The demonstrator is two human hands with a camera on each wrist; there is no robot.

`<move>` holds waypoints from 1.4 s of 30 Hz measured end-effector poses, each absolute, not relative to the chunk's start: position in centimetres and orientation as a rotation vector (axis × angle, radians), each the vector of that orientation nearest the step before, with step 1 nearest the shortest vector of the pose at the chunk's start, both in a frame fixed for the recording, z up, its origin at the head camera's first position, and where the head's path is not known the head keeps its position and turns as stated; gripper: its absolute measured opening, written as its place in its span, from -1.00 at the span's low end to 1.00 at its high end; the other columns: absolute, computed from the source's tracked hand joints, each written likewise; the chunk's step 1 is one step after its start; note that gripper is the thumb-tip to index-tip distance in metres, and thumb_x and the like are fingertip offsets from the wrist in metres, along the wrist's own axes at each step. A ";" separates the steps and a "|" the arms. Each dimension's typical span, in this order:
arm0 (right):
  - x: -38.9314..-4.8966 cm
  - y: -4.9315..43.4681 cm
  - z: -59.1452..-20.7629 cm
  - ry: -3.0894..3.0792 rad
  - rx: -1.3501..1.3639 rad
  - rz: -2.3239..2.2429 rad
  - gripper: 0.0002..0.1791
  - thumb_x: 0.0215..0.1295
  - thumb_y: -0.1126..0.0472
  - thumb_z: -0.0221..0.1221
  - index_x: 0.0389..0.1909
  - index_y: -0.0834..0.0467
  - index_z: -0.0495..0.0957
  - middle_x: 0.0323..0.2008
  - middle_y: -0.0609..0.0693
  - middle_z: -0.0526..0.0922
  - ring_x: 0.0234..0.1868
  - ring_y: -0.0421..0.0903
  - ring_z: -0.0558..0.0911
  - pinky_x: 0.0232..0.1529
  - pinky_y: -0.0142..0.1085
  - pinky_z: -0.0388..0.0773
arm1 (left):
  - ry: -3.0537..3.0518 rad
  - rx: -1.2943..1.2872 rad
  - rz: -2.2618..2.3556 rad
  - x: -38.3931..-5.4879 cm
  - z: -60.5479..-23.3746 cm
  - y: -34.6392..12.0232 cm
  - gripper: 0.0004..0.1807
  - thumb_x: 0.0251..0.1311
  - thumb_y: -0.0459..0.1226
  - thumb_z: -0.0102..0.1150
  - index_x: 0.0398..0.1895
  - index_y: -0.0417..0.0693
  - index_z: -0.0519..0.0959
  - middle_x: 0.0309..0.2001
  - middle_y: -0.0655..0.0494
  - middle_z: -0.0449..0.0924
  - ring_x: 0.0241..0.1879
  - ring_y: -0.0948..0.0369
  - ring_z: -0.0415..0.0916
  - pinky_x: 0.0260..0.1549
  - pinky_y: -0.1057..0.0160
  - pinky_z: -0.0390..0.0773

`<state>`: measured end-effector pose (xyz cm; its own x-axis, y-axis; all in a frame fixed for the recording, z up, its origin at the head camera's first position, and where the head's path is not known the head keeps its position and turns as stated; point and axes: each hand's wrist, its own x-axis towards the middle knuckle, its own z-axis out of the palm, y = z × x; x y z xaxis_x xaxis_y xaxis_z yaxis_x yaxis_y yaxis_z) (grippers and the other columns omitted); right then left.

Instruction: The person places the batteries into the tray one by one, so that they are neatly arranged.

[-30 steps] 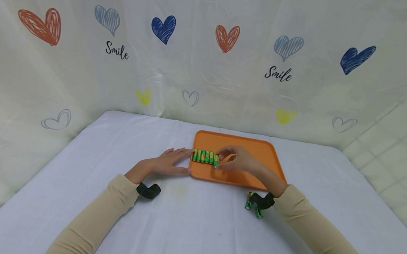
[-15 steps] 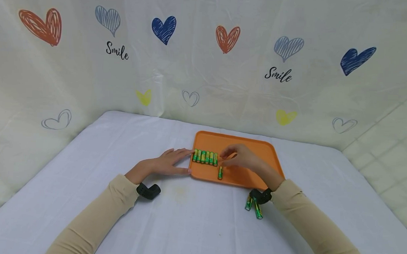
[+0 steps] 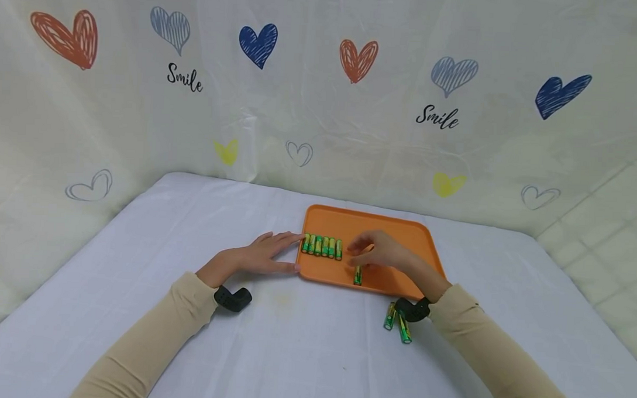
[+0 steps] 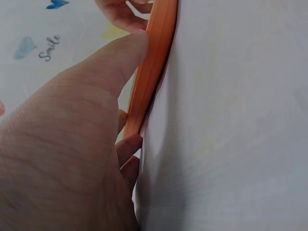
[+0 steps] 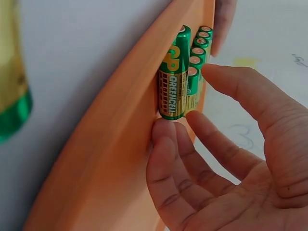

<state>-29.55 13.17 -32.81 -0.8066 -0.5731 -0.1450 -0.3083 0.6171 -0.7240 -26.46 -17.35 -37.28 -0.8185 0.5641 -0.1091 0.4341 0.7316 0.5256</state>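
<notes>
Along the left edge of an orange tray (image 3: 396,235), my left hand (image 3: 261,257) rests with its fingers and thumb spread straight. In the left wrist view its thumb touches the tray's rim (image 4: 153,62). Several green and gold batteries (image 3: 318,246) lie side by side in a row inside the tray's left part. Over the tray, my right hand (image 3: 382,249) has its thumb and fingers apart. Close to its fingertips, one more battery (image 5: 174,77), marked GP Greencell, lies nearer the tray's front rim; whether the fingers touch it I cannot tell.
Two more batteries (image 3: 404,327) lie on the white tablecloth (image 3: 302,351) in front of the tray, near my right wrist. A black wrist camera (image 3: 412,309) sits on that wrist, another camera (image 3: 233,299) on the left. Behind the table hangs a heart-printed curtain (image 3: 300,116).
My right hand has drawn away from the row's right end and shifted right. The single battery has come into view from beneath it and moved right along the tray. My left hand stays put.
</notes>
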 end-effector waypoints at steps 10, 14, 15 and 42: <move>-29.1 14.1 -32.6 2.480 -0.604 -0.869 -0.54 0.14 0.13 0.40 -0.01 0.28 0.55 -0.28 0.10 0.55 -0.51 -0.08 0.51 -0.41 -0.29 0.54 | 2.668 0.769 0.712 -26.5 -37.3 -17.3 -0.09 0.28 0.20 0.05 0.58 0.15 -0.07 0.56 0.02 -0.09 0.54 0.08 -0.23 0.45 -0.08 -0.34; -29.0 14.3 -32.5 2.456 -0.599 -0.861 -0.52 0.14 0.12 0.40 0.01 0.29 0.53 -0.31 0.08 0.56 -0.51 -0.08 0.51 -0.41 -0.29 0.53 | 2.667 0.771 0.719 -26.5 -37.4 -17.3 -0.09 0.28 0.21 0.05 0.58 0.15 -0.07 0.56 0.03 -0.09 0.54 0.08 -0.24 0.45 -0.08 -0.34; -29.0 14.4 -32.5 2.447 -0.605 -0.859 -0.51 0.14 0.12 0.40 0.02 0.29 0.53 -0.33 0.07 0.56 -0.50 -0.08 0.51 -0.41 -0.29 0.52 | 2.669 0.771 0.719 -26.5 -37.4 -17.3 -0.09 0.28 0.21 0.05 0.58 0.15 -0.07 0.56 0.03 -0.08 0.54 0.08 -0.23 0.45 -0.08 -0.34; -29.7 13.7 -33.0 2.415 -0.621 -1.021 -0.47 0.19 0.29 0.34 0.15 0.39 0.43 -0.27 0.11 0.55 -0.46 -0.07 0.51 -0.41 -0.29 0.51 | 2.670 0.756 0.714 -26.5 -37.2 -17.2 -0.08 0.28 0.22 0.05 0.58 0.16 -0.07 0.56 0.05 -0.09 0.55 0.09 -0.25 0.45 -0.08 -0.36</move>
